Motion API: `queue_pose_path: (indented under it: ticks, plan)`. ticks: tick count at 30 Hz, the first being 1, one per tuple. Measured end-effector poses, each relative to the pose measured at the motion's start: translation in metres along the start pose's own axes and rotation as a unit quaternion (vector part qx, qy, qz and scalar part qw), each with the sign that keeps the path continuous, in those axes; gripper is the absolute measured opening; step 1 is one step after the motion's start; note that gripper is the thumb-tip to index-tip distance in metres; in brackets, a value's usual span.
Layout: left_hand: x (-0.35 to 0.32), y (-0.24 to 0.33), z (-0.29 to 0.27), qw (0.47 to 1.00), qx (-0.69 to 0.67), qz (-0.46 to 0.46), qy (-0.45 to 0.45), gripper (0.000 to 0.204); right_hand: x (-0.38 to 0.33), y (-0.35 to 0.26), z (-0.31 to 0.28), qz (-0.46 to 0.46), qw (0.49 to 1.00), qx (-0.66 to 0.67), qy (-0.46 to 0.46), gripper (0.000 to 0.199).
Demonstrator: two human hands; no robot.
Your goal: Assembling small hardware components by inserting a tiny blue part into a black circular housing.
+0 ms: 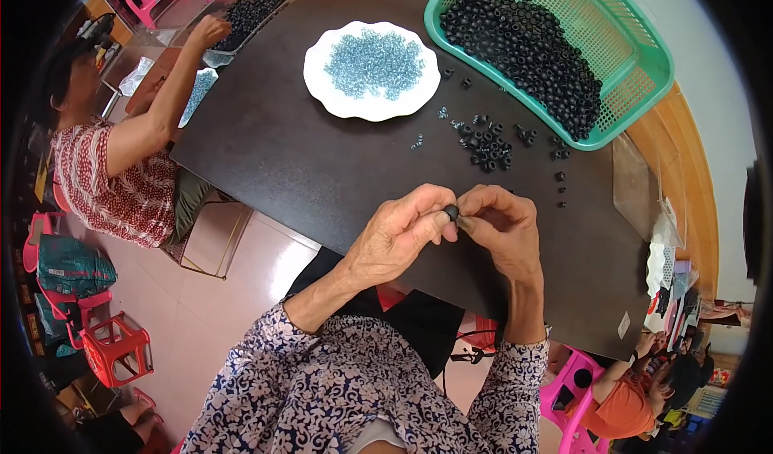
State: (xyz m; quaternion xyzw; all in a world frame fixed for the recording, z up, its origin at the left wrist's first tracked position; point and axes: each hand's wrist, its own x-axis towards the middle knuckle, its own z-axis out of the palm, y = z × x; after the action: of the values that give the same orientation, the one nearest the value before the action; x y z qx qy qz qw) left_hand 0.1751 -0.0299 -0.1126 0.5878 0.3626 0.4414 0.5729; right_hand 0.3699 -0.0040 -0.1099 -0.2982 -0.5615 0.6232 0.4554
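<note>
Over the near side of the dark table, my left hand (pixel 407 229) pinches a small round black plastic piece (pixel 452 212) between thumb and fingers. My right hand (pixel 506 227) is closed in a pinch against the same piece from the other side; anything else between its fingertips is hidden. Beyond my hands lies a loose pile of small black plastic pieces (pixel 487 146), with a few clear bluish bits (pixel 417 142) scattered to its left. A white scalloped plate (pixel 320 92) farther back bears a heap of tiny clear bluish pieces (pixel 374 63).
A green plastic basket (pixel 636 100) full of black pieces stands at the far right. At the left a person (pixel 121 164) reaches into a clear bin (pixel 250 23) of black pieces. Another person (pixel 624 402) sits at the lower right. A red stool (pixel 117 349) stands on the floor.
</note>
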Motion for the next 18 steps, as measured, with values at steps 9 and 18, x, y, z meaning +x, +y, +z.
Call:
queue_pose_path:
  ticks: [9,18]
  plan:
    - [-0.003,-0.003,0.001,0.999,-0.030,-0.010,0.010,0.018,-0.001,0.003,0.004,0.021,1.000,-0.005,0.008,0.014]
    - [-0.006,-0.008,0.001,0.998,0.064,0.013,-0.015,0.017,-0.003,0.009,-0.004,0.045,0.999,0.006,-0.020,0.017]
